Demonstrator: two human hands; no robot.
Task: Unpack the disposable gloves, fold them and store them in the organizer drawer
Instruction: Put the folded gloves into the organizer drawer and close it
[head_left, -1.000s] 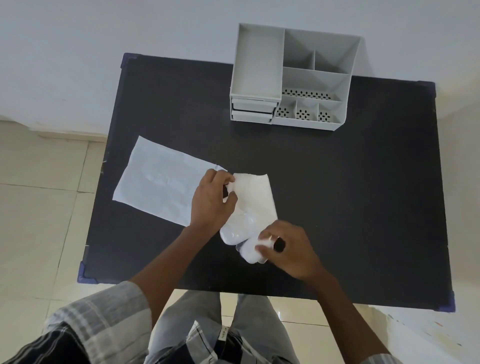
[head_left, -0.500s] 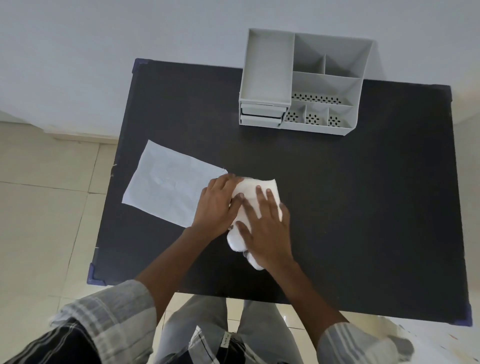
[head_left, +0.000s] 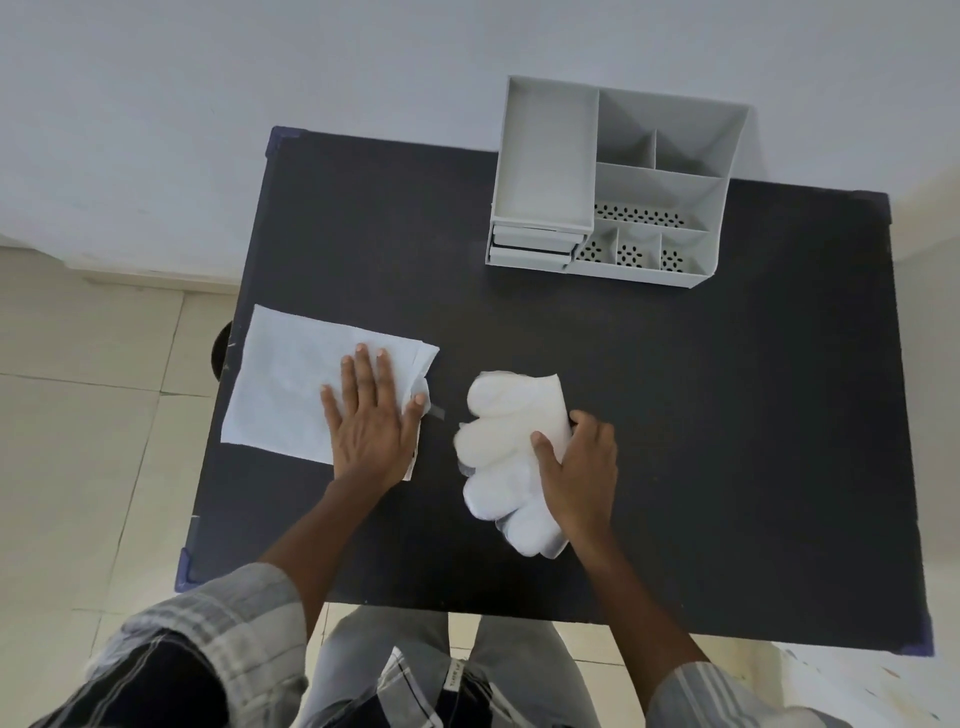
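A translucent white disposable glove (head_left: 506, 452) lies flat on the black table (head_left: 727, 441), its fingers pointing left. My right hand (head_left: 579, 470) grips the glove's right edge between thumb and fingers. My left hand (head_left: 371, 415) lies flat, fingers spread, on the right part of the white paper wrapper (head_left: 285, 387) at the table's left side. A small clear scrap (head_left: 436, 412) sits between wrapper and glove. The grey desk organizer (head_left: 613, 182) stands at the table's far edge, its two small drawers (head_left: 532, 248) at the lower left front, both closed.
The table stands against a white wall, with tiled floor on its left and near sides. Blue protectors cap the table corners (head_left: 186, 569). A dark round object (head_left: 221, 351) shows just past the table's left edge.
Both hands were pressing together on the glove beside the wrapper. Now the right hand has drawn the glove to the right, away from the wrapper, and the left hand has shifted left onto the wrapper.
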